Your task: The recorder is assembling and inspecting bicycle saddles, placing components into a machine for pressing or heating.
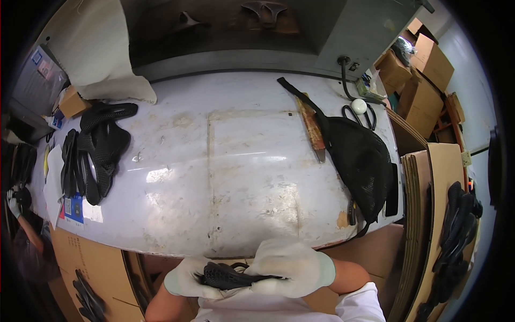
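Close to my body, at the table's front edge, I hold a black bicycle saddle cover [228, 277] with a textured, mesh-like surface. My left hand [189, 276], in a whitish glove, closes on its left end. On the other end is my right hand [281, 268], also gloved and closed, with its fingertips partly hidden. The cover looks bent between the two gloves. Several similar black saddle covers [104, 147] lie piled on the left of the white table [247, 182].
A black waist bag [357, 153] lies on the right, beside a blade with a worn wooden handle [310, 123] and black-handled scissors [370, 115]. A grey metal machine [225, 61] borders the back. Cardboard [442, 188] stands right; another person's arm [32, 233] shows far left.
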`<state>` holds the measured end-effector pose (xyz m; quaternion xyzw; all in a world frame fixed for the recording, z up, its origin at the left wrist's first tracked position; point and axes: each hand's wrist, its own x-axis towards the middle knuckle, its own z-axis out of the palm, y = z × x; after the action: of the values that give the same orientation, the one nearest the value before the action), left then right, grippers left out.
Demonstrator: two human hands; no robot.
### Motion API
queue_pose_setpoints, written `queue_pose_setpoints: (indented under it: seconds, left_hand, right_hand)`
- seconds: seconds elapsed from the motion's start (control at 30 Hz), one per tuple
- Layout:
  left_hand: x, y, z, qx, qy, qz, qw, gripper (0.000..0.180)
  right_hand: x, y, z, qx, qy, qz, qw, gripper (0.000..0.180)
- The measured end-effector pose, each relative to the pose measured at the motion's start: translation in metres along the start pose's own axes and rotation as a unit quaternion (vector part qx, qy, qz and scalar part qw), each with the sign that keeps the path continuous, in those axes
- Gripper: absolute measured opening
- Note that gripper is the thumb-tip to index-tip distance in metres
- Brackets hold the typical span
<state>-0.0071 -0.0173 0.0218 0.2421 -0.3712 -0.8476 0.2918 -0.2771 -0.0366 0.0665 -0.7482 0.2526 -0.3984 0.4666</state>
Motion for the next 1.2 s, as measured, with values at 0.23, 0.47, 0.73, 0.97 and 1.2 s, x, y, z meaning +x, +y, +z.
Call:
queue_pose_setpoints:
  seconds: [0.23, 0.47, 0.73, 0.97, 1.2]
  left_hand:
    - [-0.007, 0.022, -0.002, 0.378, -0.08, 0.092, 0.918, 0.034]
    - [-0.025, 0.047, 0.021, 0.626, -0.007, 0.049, 0.778, 0.038]
    - [-0.015, -0.008, -0.011, 0.344, 0.01, 0.102, 0.934, 0.036]
    - [-0.02, 0.004, -0.007, 0.395, -0.004, 0.113, 0.912, 0.038]
    - [-0.022, 0.03, 0.007, 0.575, -0.026, 0.128, 0.808, 0.037]
  right_hand:
    - [-0.005, -0.006, 0.001, -0.024, -0.057, -0.001, 0.998, 0.033]
    - [-0.007, -0.009, 0.007, -0.042, -0.004, 0.058, 0.997, 0.038]
    - [0.005, -0.009, 0.02, -0.041, 0.017, 0.045, 0.998, 0.046]
    - [0.002, -0.005, 0.022, -0.02, 0.023, 0.015, 0.999, 0.039]
    - [-0.003, -0.009, 0.016, -0.045, -0.035, 0.02, 0.998, 0.028]
